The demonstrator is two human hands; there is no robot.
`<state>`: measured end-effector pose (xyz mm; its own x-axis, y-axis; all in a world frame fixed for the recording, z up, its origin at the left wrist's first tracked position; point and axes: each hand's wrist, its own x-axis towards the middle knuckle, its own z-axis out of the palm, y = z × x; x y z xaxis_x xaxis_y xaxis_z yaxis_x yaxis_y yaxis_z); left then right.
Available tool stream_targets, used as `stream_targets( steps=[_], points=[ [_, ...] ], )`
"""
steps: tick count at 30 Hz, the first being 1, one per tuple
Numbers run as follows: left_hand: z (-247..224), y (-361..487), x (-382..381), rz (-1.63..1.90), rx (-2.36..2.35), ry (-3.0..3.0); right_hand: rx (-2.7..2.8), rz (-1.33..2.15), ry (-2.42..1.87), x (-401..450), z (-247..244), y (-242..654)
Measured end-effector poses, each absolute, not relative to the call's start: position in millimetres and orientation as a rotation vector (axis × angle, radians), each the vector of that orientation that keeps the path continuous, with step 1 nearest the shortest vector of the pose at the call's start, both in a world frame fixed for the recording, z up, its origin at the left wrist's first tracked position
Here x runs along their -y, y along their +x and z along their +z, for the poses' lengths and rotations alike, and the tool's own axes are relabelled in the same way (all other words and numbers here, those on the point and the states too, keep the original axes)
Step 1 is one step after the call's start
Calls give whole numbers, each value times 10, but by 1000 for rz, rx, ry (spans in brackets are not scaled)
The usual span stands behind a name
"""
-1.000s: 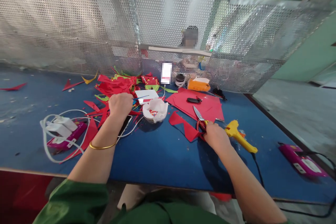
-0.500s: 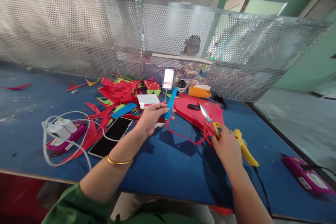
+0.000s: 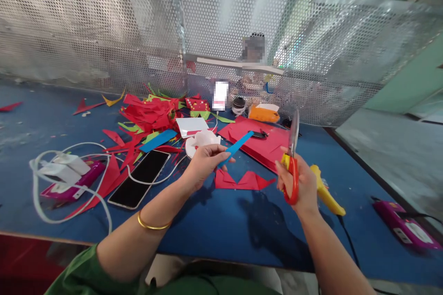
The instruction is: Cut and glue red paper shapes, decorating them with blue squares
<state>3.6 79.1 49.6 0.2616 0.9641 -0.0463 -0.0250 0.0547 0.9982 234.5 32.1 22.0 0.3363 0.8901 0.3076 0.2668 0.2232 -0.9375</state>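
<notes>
My left hand (image 3: 209, 163) pinches a narrow blue strip (image 3: 239, 144) between thumb and fingers, its free end pointing up and to the right. In my right hand (image 3: 300, 182) is a pair of scissors (image 3: 293, 147) with red and yellow handles, blades pointing up. A red piece with a notched upper edge (image 3: 244, 180) lies on the blue table between my hands. Behind it rests a stack of red sheets (image 3: 256, 136) with a small black object (image 3: 258, 134) on top. Just past my left hand sits a white rounded thing (image 3: 202, 142), partly covered.
Red and green scraps (image 3: 148, 115) are heaped at the back left. A dark-screened phone (image 3: 140, 179) and white cables with chargers (image 3: 62, 166) lie left. A yellow glue gun (image 3: 327, 191) and purple box (image 3: 404, 226) stand right. Behind a perforated metal screen (image 3: 221, 18) sits a person.
My right hand has turned the scissors upright, away from the red sheets. The blue strip has tilted to the right. The red piece now lies flat in front, and the white thing shows more.
</notes>
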Motion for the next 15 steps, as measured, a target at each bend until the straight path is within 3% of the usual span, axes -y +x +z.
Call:
stream_targets(
  steps=[7,15],
  points=[
    [503,-47,-852,903,-999,1626,1323,728,-1187,-528,630,2243],
    [578,-152,-861,632,-979,1978,1598,991,-1228,-502,370,2268]
  ],
)
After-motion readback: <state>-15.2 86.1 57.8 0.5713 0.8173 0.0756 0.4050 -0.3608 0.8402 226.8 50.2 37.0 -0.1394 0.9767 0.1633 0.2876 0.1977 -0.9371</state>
